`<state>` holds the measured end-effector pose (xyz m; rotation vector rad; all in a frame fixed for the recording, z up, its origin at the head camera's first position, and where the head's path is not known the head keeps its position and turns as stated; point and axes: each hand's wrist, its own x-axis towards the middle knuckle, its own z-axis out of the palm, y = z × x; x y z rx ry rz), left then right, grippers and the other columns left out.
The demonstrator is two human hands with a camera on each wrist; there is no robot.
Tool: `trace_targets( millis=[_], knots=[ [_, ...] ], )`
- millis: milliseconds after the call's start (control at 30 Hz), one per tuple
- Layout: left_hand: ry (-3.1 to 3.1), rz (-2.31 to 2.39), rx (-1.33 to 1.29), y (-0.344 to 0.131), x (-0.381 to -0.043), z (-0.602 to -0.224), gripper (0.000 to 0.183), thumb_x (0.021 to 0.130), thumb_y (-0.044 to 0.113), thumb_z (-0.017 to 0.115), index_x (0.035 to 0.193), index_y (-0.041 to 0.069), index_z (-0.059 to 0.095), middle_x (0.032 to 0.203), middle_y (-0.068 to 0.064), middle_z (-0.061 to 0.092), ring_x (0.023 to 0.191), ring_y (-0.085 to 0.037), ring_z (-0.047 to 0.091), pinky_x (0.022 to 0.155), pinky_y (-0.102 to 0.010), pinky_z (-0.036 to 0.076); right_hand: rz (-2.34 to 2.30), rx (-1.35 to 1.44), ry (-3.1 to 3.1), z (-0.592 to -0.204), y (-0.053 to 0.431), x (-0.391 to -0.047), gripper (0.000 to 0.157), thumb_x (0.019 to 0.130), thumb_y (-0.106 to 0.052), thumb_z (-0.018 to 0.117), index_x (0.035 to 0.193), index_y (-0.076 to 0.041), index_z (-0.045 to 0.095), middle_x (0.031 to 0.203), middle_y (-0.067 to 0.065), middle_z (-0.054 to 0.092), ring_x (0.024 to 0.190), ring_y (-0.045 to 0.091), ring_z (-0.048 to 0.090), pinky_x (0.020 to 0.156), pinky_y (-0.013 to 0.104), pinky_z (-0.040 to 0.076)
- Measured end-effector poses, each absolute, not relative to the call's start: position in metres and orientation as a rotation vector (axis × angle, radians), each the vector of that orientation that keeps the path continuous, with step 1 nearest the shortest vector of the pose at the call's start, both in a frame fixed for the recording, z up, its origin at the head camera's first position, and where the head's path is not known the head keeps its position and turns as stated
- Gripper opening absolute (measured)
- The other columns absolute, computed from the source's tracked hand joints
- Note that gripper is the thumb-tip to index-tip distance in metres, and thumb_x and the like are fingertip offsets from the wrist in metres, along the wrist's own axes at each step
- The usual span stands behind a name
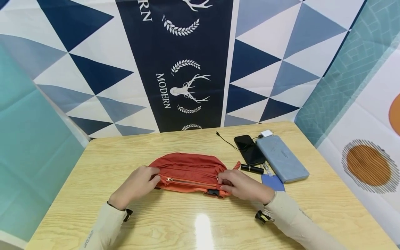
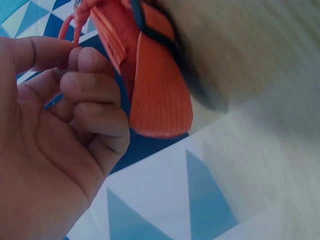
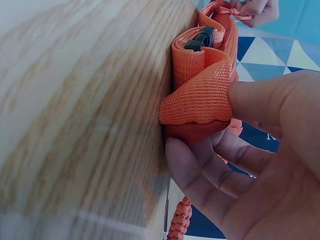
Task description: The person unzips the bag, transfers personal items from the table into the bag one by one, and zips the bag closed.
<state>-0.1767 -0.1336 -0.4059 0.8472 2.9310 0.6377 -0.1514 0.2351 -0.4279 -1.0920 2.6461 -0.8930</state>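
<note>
A red-orange waist bag [image 1: 187,165] lies on the table, its front zipper [image 1: 187,182] running along the near side. At the bag's left end my left hand [image 1: 139,184] pinches the orange cord of a zipper pull [image 2: 77,30] between thumb and fingertips. My right hand [image 1: 245,185] holds the other end, thumb on the orange webbing strap [image 3: 200,95] and fingers behind the fabric. A black buckle [image 3: 200,40] sits in the folded strap. Beside the right hand a braided orange cord [image 3: 180,220] sticks out.
Right of the bag lie a black phone [image 1: 250,151], a cable [image 1: 228,141] with a white charger plug [image 1: 266,133], a grey-blue wallet [image 1: 282,159], a black tube [image 1: 251,169] and a blue card [image 1: 273,182]. Patterned cloth [image 1: 190,69] hangs behind the wooden table [image 1: 165,225].
</note>
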Motion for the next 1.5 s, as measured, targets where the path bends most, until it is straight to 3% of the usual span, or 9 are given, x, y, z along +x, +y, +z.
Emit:
trace_targets(
  millis=[600,867,1167,1367,1500],
  knots=[
    [2.804,0.717,0.722,-0.164,-0.188,-0.398,0.033,0.099,0.009,0.051,0.066,0.016,0.048,0.060,0.006,0.032,0.051,-0.007,0.030,0.054,-0.025,0.030,-0.889,-1.076,2.647,-0.427,0.234,-0.152,0.015,0.096,-0.009,0.065,0.087,-0.018,0.059,0.069,-0.009,0.047,0.060,0.003,0.041,0.058,0.022,0.036],
    [2.771,0.759,0.717,-0.172,-0.191,-0.394,0.029,0.099,0.009,0.051,0.072,0.014,0.061,0.061,0.005,0.039,0.052,-0.009,0.032,0.054,-0.026,0.031,-0.895,-1.092,2.640,-0.426,0.233,-0.152,0.014,0.096,-0.009,0.065,0.087,-0.018,0.059,0.068,-0.010,0.048,0.060,0.002,0.042,0.058,0.022,0.037],
    [2.829,0.751,0.660,-0.185,-0.194,-0.388,0.037,0.097,0.006,0.050,0.062,0.017,0.041,0.059,0.006,0.029,0.050,-0.009,0.028,0.052,-0.026,0.028,-0.891,-1.103,2.642,-0.427,0.234,-0.153,0.014,0.096,-0.009,0.065,0.088,-0.018,0.060,0.068,-0.010,0.048,0.060,0.002,0.042,0.058,0.022,0.037],
    [2.826,0.610,0.614,-0.177,-0.186,-0.385,0.030,0.095,0.010,0.055,0.066,0.015,0.055,0.060,0.005,0.037,0.051,-0.010,0.034,0.053,-0.028,0.032,-0.893,-1.090,2.645,-0.426,0.235,-0.153,0.013,0.096,-0.010,0.065,0.088,-0.019,0.061,0.069,-0.010,0.050,0.061,0.003,0.044,0.058,0.022,0.038],
    [2.876,0.427,0.539,-0.167,-0.172,-0.378,0.011,0.094,0.011,0.062,0.084,0.010,0.067,0.062,0.001,0.046,0.053,-0.012,0.040,0.053,-0.030,0.034,-0.895,-1.077,2.637,-0.427,0.236,-0.153,0.013,0.096,-0.009,0.065,0.087,-0.018,0.061,0.068,-0.009,0.049,0.060,0.004,0.044,0.058,0.022,0.038]
  ],
)
